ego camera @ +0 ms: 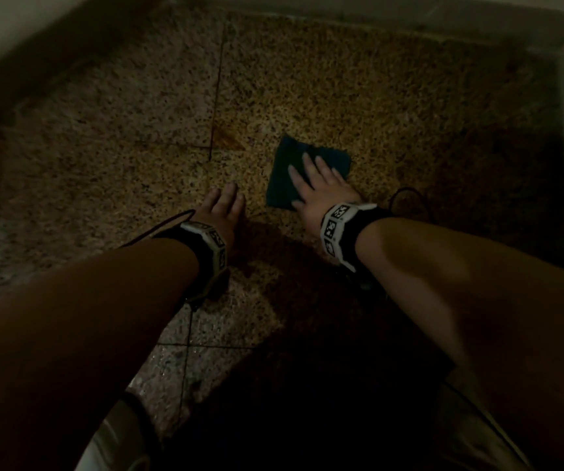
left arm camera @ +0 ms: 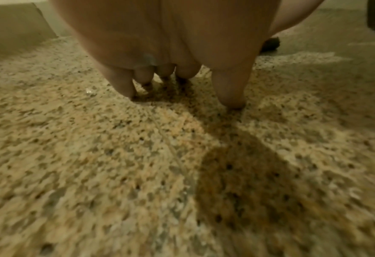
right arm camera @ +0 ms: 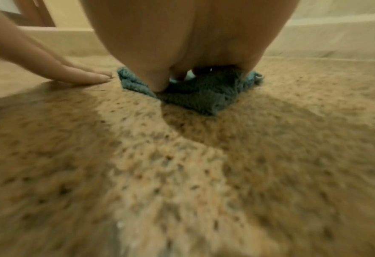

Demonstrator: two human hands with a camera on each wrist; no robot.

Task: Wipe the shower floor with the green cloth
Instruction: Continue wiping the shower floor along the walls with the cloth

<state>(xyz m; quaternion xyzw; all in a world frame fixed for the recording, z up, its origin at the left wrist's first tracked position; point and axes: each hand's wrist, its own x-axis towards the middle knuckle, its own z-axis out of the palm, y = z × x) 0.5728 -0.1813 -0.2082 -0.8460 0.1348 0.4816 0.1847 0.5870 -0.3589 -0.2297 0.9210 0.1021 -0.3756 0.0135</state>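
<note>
A folded green cloth (ego camera: 285,171) lies flat on the speckled granite shower floor (ego camera: 138,130), near the middle of the head view. My right hand (ego camera: 311,185) presses down on the cloth (right arm camera: 195,97) with straight, spread fingers. My left hand (ego camera: 221,205) rests flat on the bare floor (left arm camera: 138,173) just left of the cloth, fingers straight, holding nothing. In the left wrist view the left fingertips (left arm camera: 230,102) touch the stone. The left hand (right arm camera: 80,76) also shows in the right wrist view, a short gap from the cloth's edge.
A raised curb and pale wall (ego camera: 477,18) bound the floor at the back and right. A dark grout line (ego camera: 219,79) runs across the tiles, with a brownish stain (ego camera: 226,137) beside it. A thin black cable (ego camera: 409,198) loops near my right wrist.
</note>
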